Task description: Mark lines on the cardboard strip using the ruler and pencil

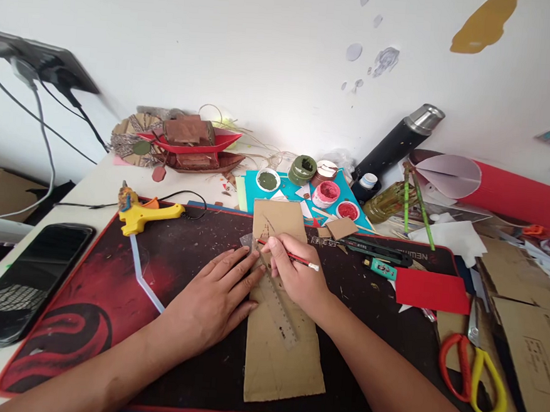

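Note:
A long piece of brown cardboard (pixel 282 370) lies on the dark mat, with pencil lines near its upper end. Across it, at a slant, lies a clear ruler (pixel 279 316). My left hand (pixel 225 287) rests flat with fingers stretched, the fingertips pressing on the ruler's upper part and the cardboard's left edge. In my right hand (pixel 294 270) is a red pencil (pixel 297 258) with a white end, pinched between thumb and fingers. Its tip is at the ruler's upper edge, close to the drawn lines.
A yellow glue gun (pixel 149 216) and a phone (pixel 25 282) lie at the left. Open paint jars (pixel 325 194) and a model boat (pixel 195 141) stand behind. Right are a box cutter (pixel 378 251), red card (pixel 432 290), scissors (pixel 473 364) and cardboard sheets (pixel 535 356).

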A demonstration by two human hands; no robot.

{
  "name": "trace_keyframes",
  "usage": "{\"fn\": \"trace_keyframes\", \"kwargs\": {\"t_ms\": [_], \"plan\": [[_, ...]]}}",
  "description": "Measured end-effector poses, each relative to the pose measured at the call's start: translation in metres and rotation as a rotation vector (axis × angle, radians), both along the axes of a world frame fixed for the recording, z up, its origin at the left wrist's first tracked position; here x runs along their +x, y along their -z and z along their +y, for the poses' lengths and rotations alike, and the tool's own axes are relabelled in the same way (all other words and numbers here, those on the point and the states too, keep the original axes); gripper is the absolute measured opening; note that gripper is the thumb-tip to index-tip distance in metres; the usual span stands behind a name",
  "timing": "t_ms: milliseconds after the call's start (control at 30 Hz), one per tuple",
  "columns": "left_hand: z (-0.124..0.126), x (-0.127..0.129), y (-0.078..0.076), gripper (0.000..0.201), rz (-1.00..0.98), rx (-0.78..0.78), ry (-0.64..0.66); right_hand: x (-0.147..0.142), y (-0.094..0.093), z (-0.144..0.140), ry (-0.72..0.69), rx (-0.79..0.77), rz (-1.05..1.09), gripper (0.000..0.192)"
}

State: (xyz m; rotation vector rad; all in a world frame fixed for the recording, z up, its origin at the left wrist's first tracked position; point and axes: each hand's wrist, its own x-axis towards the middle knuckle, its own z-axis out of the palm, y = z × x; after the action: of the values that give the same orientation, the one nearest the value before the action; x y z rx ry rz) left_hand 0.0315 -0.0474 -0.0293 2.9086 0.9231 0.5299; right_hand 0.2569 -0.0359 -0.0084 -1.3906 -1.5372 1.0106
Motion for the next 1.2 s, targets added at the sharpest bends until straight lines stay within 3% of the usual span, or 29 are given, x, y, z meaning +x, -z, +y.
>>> {"fn": "trace_keyframes", "kwargs": {"t_ms": [433,1200], "plan": [[0.001,0.0,0.001,0.056,0.005,0.023,0.0,0.008,-0.009,-0.019,-0.019,0.076,-0.102,0.045],[0.0,-0.001,0.002,0.053,0.013,0.002,-0.002,0.017,-0.006,-0.045,0.012,0.004,-0.017,0.048]]}}
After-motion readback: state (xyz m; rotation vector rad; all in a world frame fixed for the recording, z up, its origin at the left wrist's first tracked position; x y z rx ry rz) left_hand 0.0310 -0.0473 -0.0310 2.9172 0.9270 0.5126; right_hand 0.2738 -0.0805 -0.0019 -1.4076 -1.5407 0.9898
